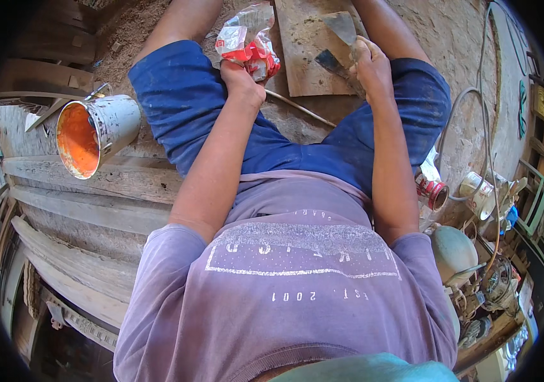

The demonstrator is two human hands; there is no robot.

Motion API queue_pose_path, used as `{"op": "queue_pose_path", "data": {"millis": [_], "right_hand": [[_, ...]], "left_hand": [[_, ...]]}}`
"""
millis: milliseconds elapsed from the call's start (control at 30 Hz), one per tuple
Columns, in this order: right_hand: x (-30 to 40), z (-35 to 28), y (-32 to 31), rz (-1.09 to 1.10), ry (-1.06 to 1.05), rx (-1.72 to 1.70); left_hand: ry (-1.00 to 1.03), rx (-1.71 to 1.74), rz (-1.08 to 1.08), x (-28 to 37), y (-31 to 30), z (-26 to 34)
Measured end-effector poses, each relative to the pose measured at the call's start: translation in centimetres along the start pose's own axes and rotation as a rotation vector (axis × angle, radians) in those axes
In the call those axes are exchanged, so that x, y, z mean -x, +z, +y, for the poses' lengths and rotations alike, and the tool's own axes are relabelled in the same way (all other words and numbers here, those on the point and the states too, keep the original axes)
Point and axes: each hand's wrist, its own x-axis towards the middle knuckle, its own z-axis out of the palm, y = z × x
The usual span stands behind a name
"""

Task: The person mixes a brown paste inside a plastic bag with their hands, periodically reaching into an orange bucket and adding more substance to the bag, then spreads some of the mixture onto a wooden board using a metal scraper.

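Note:
My left hand point(243, 79) grips a crumpled red and white plastic packet point(250, 43), which stands up above the fingers. In my right hand point(372, 69) is a putty knife with a triangular metal blade point(341, 26). A second, dark flat blade point(331, 62) slants beneath the same hand; whether my fingers also hold it, I cannot tell. Both blades are over a worn wooden board point(305, 71) on the ground between my legs. A thin pale stick point(303, 107) lies between my thighs, just below the board.
A paint-smeared bucket point(119, 119), orange inside, lies tipped at the left, by long wooden planks point(95, 179). Sawdust point(124, 28) covers the ground at upper left. On the right are a red can point(432, 191), a white can point(477, 196), a hose point(455, 102) and a rounded greenish object point(453, 253).

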Motion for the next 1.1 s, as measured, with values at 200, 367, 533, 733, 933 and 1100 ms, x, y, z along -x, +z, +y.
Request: {"op": "queue_pose_path", "data": {"millis": [200, 367, 533, 733, 933, 1100], "right_hand": [[-5.0, 0.9, 2.8, -0.017, -0.118, 0.427], [-5.5, 1.0, 3.9, -0.15, -0.186, 0.766], [-5.3, 0.5, 0.9, -0.412, -0.28, 1.048], [-6.0, -0.6, 3.2, -0.165, -0.411, 0.779], [-4.1, -0.7, 4.5, -0.299, -0.265, 0.932], [-1.7, 0.1, -0.1, -0.274, -0.26, 0.862]], "left_hand": [[0.005, 0.065, -0.023, -0.6, -0.2, -0.4], [-0.008, 0.073, 0.026, -0.5, -0.2, -0.3], [-0.022, 0.098, 0.02, -0.6, 0.2, -0.4], [0.007, 0.089, -0.045, -0.9, -0.1, -0.7], [0.033, 0.073, -0.009, -0.5, -0.1, -0.4], [-0.013, 0.07, -0.025, -0.4, 0.4, -0.5]]}}
